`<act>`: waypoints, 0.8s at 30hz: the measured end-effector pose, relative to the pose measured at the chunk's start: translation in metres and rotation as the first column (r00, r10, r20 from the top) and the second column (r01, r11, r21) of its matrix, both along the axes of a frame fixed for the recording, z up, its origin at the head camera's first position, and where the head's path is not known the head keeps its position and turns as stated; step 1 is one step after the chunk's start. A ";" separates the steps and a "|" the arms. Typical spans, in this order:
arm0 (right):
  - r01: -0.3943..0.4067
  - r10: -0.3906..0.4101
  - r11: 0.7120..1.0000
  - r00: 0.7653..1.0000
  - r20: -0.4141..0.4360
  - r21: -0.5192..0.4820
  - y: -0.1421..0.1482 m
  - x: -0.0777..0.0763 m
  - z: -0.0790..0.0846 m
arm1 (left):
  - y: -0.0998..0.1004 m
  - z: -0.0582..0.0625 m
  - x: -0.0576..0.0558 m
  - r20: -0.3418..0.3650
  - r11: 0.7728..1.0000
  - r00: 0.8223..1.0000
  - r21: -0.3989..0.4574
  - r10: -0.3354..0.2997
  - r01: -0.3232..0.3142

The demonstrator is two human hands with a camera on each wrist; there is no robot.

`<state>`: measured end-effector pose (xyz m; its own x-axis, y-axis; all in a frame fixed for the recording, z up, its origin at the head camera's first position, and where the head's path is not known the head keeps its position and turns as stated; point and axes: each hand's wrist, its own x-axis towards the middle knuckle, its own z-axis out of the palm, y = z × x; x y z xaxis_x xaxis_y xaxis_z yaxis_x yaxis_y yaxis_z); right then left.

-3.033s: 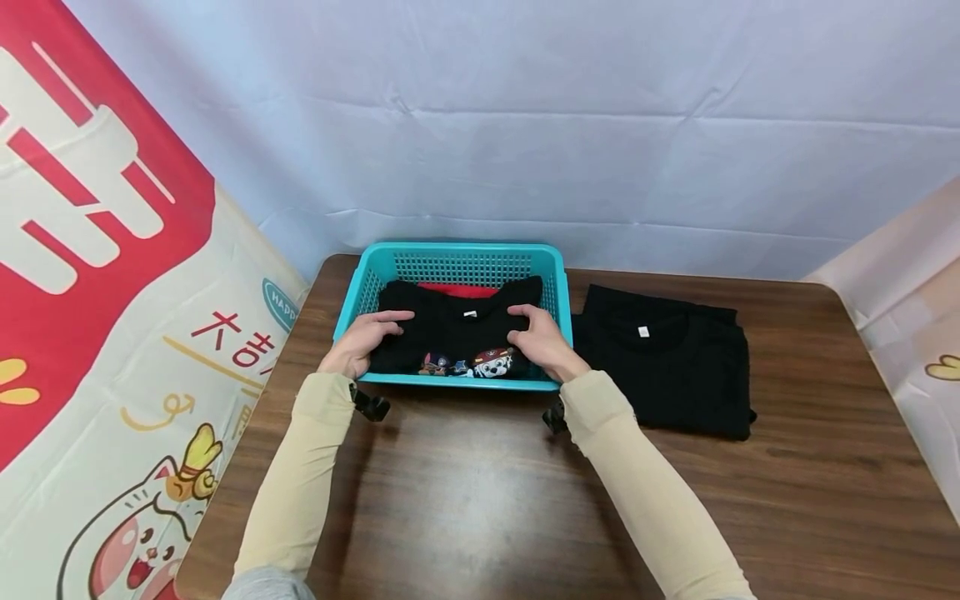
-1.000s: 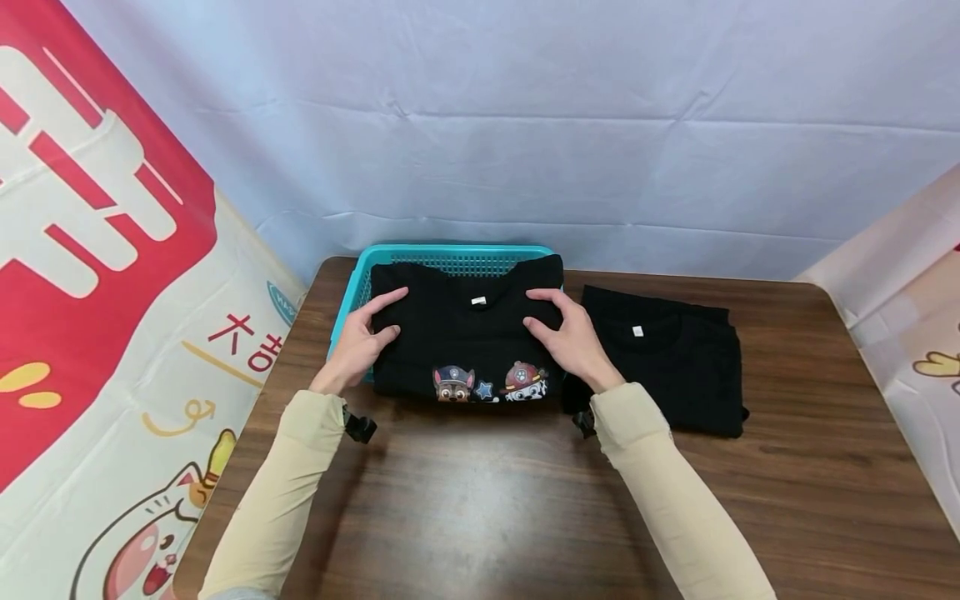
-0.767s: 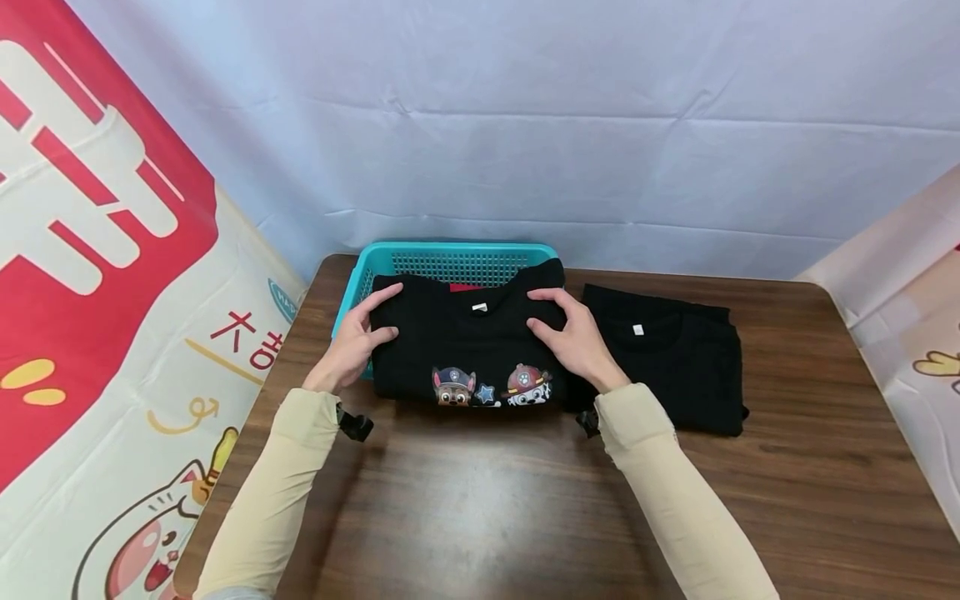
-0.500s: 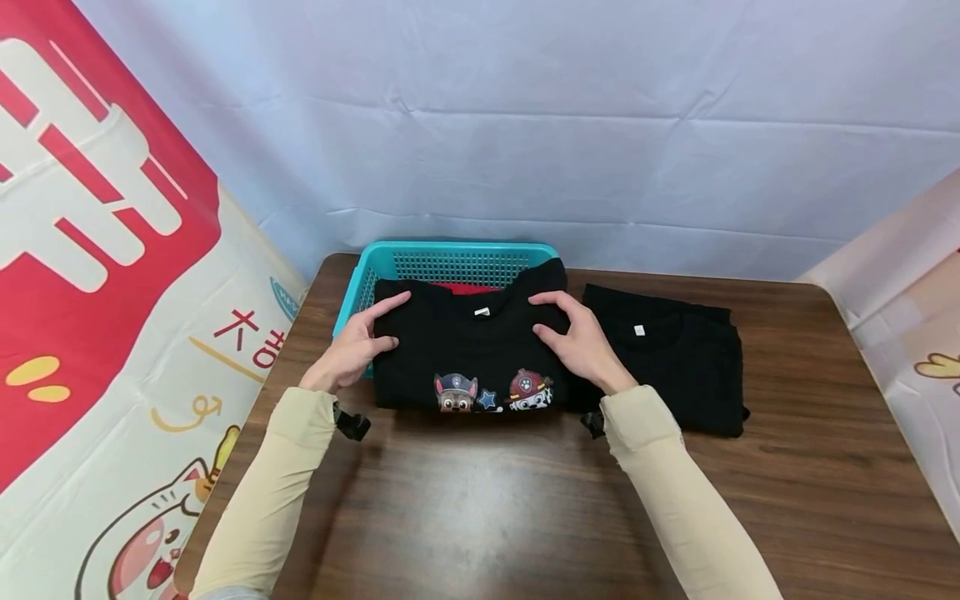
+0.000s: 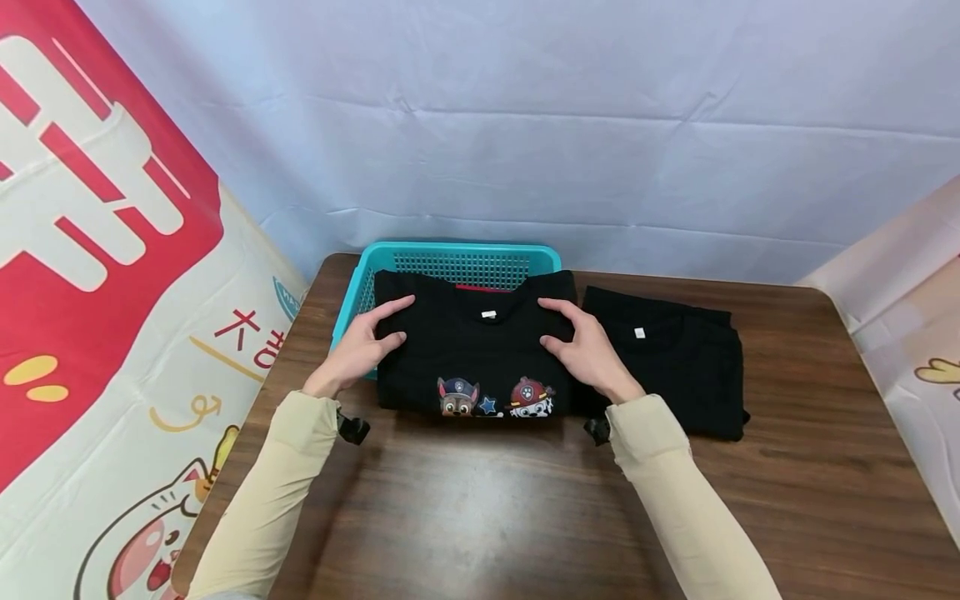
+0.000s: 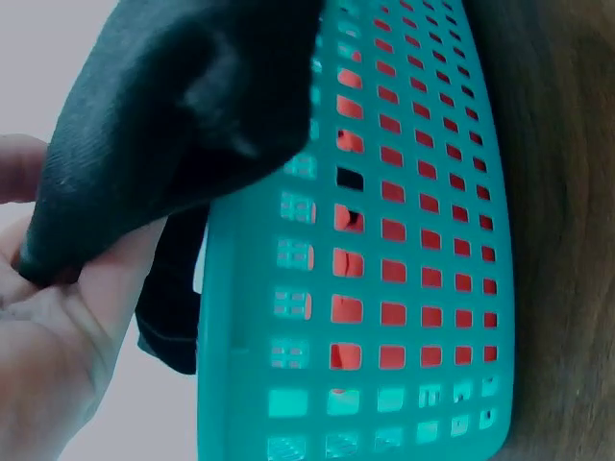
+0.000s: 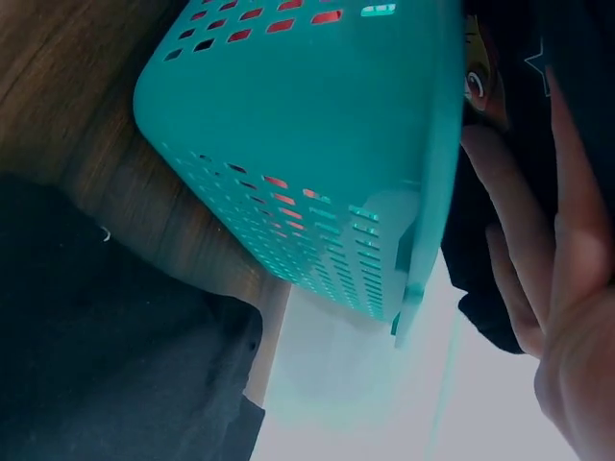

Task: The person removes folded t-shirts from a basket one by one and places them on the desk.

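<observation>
In the head view, the dog-print black shirt (image 5: 472, 350) hides the front of the turquoise basket (image 5: 461, 247) from us, and we see just a sliver of red cloth (image 5: 483, 289). The shirt also conceals some fingers of the left hand (image 5: 358, 346) and right hand (image 5: 591, 350). We find the neck label (image 5: 489, 314) too small to read. Each wrist view's edge crops its own hand.

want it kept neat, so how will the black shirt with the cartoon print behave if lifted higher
The printed black shirt will likely flop: its cloth sags past the left hand. It may unfold, since only its sides look held.
</observation>
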<state>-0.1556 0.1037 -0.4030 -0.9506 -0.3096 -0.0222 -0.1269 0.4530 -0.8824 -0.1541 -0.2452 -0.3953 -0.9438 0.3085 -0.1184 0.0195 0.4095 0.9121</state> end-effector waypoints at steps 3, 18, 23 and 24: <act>0.000 0.000 1.000 1.000 0.000 -0.026 0.002 0.001 -0.002 | 0.000 0.000 0.000 0.017 1.000 1.000 0.011 -0.009 0.008; 0.052 -0.055 0.993 0.998 -0.029 -0.105 0.001 0.003 -0.003 | -0.005 0.001 0.003 0.065 0.996 0.997 0.084 -0.037 0.032; 0.046 -0.050 0.998 0.996 -0.080 -0.050 0.002 0.005 -0.003 | -0.007 0.001 0.005 0.112 0.984 0.992 0.175 -0.057 0.037; 0.044 -0.047 0.998 0.994 -0.097 -0.033 0.002 0.005 -0.002 | -0.007 0.001 0.005 0.112 0.983 0.992 0.181 -0.062 0.041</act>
<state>-0.1503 0.1058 -0.4048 -0.9609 -0.2651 0.0802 -0.1929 0.4329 -0.8806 -0.1490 -0.2522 -0.3941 -0.9089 0.3827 -0.1655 -0.0742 0.2422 0.9674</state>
